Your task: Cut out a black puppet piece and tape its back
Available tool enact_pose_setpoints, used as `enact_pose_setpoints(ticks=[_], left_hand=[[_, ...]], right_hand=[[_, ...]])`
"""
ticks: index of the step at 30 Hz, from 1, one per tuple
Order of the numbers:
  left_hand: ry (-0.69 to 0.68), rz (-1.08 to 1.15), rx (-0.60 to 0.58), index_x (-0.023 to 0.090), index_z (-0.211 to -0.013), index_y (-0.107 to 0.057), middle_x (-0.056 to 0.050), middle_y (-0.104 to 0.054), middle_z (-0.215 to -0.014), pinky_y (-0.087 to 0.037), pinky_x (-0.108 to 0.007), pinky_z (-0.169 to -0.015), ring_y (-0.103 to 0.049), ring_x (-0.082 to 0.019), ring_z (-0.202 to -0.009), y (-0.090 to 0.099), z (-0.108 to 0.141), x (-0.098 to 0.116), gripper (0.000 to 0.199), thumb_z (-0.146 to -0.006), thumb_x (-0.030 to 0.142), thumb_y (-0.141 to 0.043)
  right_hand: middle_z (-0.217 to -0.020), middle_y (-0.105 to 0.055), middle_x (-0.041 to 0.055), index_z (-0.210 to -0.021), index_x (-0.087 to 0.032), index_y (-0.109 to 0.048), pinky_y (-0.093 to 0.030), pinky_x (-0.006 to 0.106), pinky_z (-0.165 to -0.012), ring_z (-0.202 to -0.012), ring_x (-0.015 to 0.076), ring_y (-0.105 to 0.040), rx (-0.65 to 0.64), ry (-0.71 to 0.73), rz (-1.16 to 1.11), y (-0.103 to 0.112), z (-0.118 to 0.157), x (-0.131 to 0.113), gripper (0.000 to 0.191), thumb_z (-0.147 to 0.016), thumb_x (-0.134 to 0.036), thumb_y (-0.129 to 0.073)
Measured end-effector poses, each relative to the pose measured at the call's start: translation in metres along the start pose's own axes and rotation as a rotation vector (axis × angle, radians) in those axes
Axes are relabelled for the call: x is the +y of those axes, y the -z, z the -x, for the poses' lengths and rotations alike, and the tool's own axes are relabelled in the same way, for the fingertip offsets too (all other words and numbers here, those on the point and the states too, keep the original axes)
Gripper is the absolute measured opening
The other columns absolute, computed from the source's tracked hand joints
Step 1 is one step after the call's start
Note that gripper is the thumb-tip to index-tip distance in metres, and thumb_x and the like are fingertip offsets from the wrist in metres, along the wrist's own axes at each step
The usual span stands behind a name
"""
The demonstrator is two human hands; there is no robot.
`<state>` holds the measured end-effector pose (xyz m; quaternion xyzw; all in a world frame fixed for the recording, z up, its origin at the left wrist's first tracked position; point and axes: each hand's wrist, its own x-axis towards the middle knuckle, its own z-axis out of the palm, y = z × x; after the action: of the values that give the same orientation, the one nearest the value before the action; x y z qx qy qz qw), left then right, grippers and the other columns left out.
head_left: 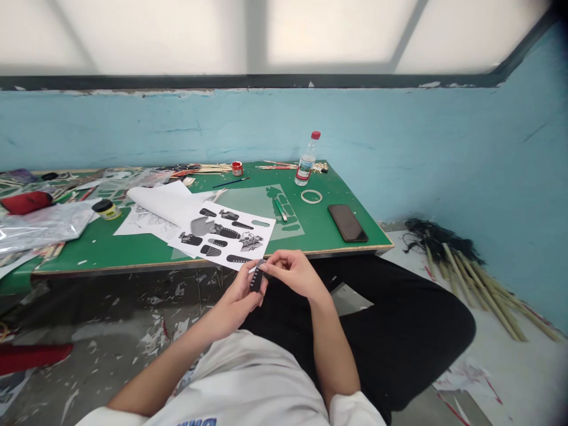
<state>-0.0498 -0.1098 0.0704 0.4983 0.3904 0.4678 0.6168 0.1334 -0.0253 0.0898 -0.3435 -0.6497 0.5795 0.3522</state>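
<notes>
A small dark cut-out piece with a row of pale marks is held over my lap, just off the table's front edge. My left hand grips its lower part between thumb and fingers. At the piece's upper end, the thumb and fingertips of my right hand pinch together. A white sheet printed with black shapes lies right behind my hands and reaches the table edge. On it rests a loose grey piece. A green utility knife lies on a clear plastic sheet with cut-out openings.
The green table bears a phone, a tape roll, a water bottle, a red paint jar, a thin brush and a black-lidded jar. Bamboo sticks lie on the floor at right.
</notes>
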Motion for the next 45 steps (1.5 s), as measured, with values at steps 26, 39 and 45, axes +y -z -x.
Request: enact_pose_setpoints(ticks=[26, 39, 45], left_hand=[[0.004, 0.013, -0.001, 0.021, -0.139, -0.051, 0.001, -0.057, -0.094, -0.047, -0.021, -0.058, -0.054, -0.01, -0.07, 0.0, 0.0, 0.002, 0.046, -0.099, 0.032, -0.069], [0.037, -0.009, -0.002, 0.023, -0.142, -0.047, 0.002, -0.055, -0.095, -0.046, -0.023, -0.06, -0.052, -0.011, -0.071, -0.001, 0.002, 0.007, 0.05, -0.098, 0.031, -0.069], [0.041, -0.017, -0.002, 0.023, -0.141, -0.047, 0.002, -0.054, -0.093, -0.044, -0.023, -0.06, -0.051, -0.011, -0.071, -0.004, 0.002, 0.013, 0.049, -0.098, 0.032, -0.069]], right_hand=[[-0.055, -0.04, -0.0085, -0.078, -0.015, -0.072, -0.019, 0.024, -0.05, -0.054, 0.0077, -0.027, -0.006, 0.005, -0.006, 0.0, 0.001, 0.0, 0.04, -0.079, -0.052, -0.086], [-0.055, -0.04, -0.0082, -0.078, -0.015, -0.071, -0.02, 0.024, -0.051, -0.054, 0.0078, -0.027, -0.007, -0.004, -0.005, 0.0, 0.002, -0.003, 0.046, -0.077, -0.058, -0.087], [-0.055, -0.039, -0.0082, -0.077, -0.015, -0.071, -0.021, 0.024, -0.051, -0.054, 0.0077, -0.027, -0.006, -0.005, -0.004, 0.0, 0.002, -0.003, 0.047, -0.077, -0.06, -0.086]])
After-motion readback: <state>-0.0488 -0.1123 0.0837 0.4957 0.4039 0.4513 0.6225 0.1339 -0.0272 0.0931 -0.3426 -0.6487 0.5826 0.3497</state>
